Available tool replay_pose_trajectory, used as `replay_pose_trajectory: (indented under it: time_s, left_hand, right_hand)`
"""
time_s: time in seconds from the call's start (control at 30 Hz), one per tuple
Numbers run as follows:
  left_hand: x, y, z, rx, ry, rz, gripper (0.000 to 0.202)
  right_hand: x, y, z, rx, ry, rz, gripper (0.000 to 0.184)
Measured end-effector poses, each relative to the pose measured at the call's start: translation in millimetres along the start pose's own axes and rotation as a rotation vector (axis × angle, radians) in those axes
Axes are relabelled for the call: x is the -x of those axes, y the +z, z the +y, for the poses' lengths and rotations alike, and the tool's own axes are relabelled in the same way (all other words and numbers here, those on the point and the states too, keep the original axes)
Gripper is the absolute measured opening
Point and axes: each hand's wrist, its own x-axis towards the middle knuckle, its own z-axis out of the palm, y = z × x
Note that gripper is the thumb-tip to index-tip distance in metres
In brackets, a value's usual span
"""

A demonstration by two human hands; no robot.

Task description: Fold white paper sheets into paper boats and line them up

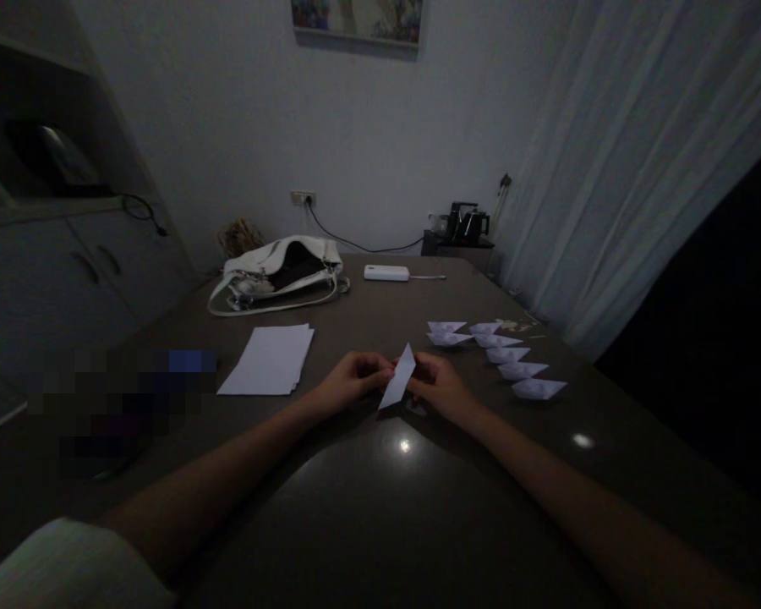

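Between my two hands, just above the dark table, is a folded white paper boat [398, 381], tilted with one pointed end up and away from me. My left hand [353, 379] pinches it from the left with curled fingers. From the right, my right hand [444, 382] grips its other side, the fingertips partly hidden behind the paper. Several finished paper boats [506, 355] stand in two short rows to the right of my hands. A stack of white paper sheets [271, 360] lies on the left.
A white handbag [282, 269] rests at the far left of the table [380, 524]. Near the back edge lies a white power bank [386, 273] with a short cable. Wood-coloured scraps [515, 325] lie behind the boats. A blurred patch [145, 406] covers something at left.
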Motion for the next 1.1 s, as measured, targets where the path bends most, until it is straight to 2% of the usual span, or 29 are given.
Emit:
replay_pose_trajectory:
  time_s: [0.27, 0.6, 1.1]
  left_hand:
    - [1.7, 2.7, 4.7, 0.0, 0.102, 0.135, 0.022]
    - [3.9, 3.2, 4.5, -0.101, 0.047, 0.132, 0.024]
    - [3.7, 1.9, 3.7, -0.31, 0.189, 0.023, 0.023]
  right_hand:
    - [-4.3, -5.0, 4.2, -0.081, 0.025, 0.013, 0.033]
    - [-2.4, -4.6, -1.7, -0.109, 0.08, 0.022, 0.035]
    - [-4.6, -7.3, 4.1, -0.069, 0.086, -0.038, 0.039]
